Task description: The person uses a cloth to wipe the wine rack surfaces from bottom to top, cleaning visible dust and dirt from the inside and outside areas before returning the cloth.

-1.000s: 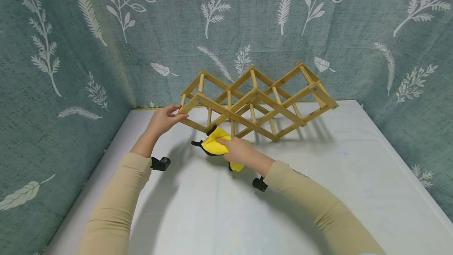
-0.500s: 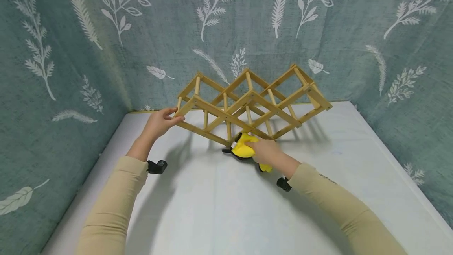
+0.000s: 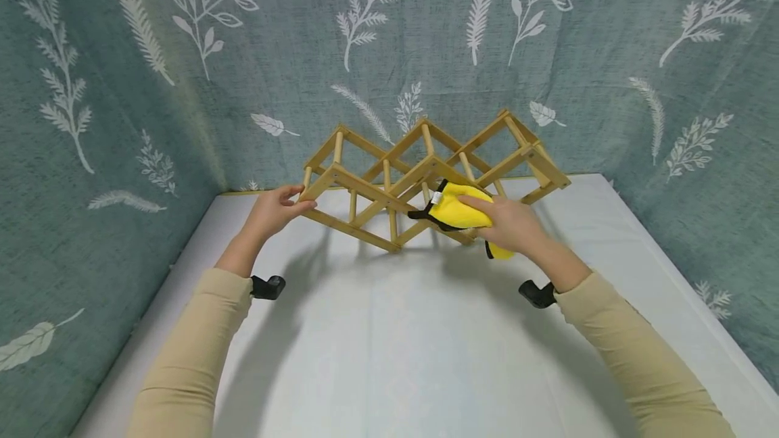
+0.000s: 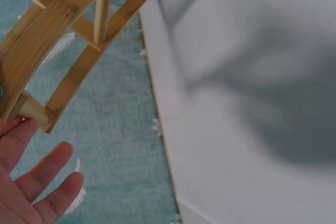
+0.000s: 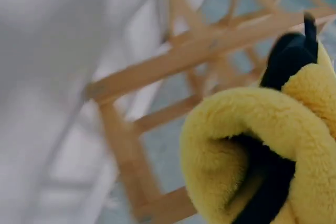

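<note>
A folding wooden lattice rack [image 3: 365,189], made of crossed slats and round dowels, stands at the back of the white table. My left hand [image 3: 272,215] pinches its left end between thumb and fingers; in the left wrist view the other fingers of that hand [image 4: 42,182] spread below the slat. My right hand [image 3: 511,223] grips a yellow cloth [image 3: 459,207] with black edging and a small white tag. The bunched cloth overlaps the rack's front slats right of its middle. In the right wrist view the fluffy cloth [image 5: 247,108] is folded over and hides the fingers.
Behind the rack hangs a grey-green curtain [image 3: 292,32] with white leaf prints, which also lines both sides. The white table [image 3: 389,343] stretches toward me. A black wrist camera [image 3: 268,287] sits on the left wrist, another wrist camera [image 3: 537,294] on the right.
My right hand has moved right along the front of the rack with the yellow cloth, then up onto its slats. The left hand keeps its hold on the left end.
</note>
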The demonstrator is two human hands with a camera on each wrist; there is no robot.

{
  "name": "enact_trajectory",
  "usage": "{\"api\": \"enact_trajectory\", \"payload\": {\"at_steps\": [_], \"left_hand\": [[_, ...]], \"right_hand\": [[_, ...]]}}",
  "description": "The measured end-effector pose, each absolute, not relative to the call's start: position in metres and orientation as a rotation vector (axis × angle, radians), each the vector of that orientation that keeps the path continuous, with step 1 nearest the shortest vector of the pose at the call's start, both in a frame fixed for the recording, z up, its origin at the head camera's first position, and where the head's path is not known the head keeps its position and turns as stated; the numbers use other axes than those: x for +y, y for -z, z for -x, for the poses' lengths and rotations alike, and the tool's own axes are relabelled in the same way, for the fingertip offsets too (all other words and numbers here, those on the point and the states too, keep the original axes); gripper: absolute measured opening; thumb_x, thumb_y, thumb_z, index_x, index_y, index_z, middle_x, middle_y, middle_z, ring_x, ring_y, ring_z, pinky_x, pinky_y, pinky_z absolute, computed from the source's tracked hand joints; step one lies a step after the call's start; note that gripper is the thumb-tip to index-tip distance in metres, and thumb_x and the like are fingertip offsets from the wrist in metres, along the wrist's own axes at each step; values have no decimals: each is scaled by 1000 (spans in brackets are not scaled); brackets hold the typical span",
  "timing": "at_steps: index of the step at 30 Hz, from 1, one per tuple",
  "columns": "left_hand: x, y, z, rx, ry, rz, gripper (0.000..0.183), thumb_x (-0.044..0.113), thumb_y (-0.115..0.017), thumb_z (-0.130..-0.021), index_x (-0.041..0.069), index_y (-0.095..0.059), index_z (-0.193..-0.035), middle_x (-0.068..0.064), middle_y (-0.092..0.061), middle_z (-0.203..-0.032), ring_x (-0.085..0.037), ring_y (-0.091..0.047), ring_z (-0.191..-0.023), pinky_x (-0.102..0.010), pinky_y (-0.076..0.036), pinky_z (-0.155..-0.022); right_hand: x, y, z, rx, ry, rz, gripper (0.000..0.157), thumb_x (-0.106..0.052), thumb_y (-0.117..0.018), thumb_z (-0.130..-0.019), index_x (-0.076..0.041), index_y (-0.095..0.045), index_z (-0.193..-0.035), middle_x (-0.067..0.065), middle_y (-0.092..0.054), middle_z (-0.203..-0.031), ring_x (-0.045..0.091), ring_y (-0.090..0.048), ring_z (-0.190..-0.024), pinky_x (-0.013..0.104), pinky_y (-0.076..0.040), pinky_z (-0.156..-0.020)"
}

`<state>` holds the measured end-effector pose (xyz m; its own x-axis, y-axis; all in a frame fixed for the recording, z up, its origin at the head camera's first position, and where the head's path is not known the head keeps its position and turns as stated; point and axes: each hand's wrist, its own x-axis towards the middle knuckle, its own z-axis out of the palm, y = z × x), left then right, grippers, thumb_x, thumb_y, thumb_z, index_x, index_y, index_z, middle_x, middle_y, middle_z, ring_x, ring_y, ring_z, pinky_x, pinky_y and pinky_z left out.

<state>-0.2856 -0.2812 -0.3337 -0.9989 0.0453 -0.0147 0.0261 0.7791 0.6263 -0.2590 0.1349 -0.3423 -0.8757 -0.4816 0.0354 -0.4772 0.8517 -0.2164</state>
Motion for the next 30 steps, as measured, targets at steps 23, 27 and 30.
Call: {"api": "enact_trajectory", "payload": {"at_steps": [23, 27, 30], "left_hand": [[-285, 332, 294, 2985, -892, -211, 78, 48, -65, -80, 9, -36, -141, -20, -38, -141, -39, -39, -125, -55, -39, -93], [-283, 336, 293, 2987, -884, -195, 79, 47, -65, -80, 7, -35, -141, -23, -38, -140, -41, -36, -126, -55, -36, -96], [-285, 338, 291, 2982, -900, -191, 81, 47, -66, -79, 9, -33, -143, -21, -36, -142, -39, -34, -128, -55, -35, -96]], "right_hand": [[3, 290, 232, 3504, 394, 1202, 62, -19, -68, -79, -26, -43, -136, 20, -55, -88, 23, -49, -58, 30, -43, -43], [-18, 302, 243, 3504, 107, 1206, 61, -28, -69, -81, -27, -42, -135, 22, -57, -94, 24, -53, -60, 27, -44, -44], [-15, 309, 243, 3405, -12, 1055, 59, -31, -64, -85, -29, -39, -138, 19, -56, -93, 21, -50, -56, 25, -41, -42]]}}
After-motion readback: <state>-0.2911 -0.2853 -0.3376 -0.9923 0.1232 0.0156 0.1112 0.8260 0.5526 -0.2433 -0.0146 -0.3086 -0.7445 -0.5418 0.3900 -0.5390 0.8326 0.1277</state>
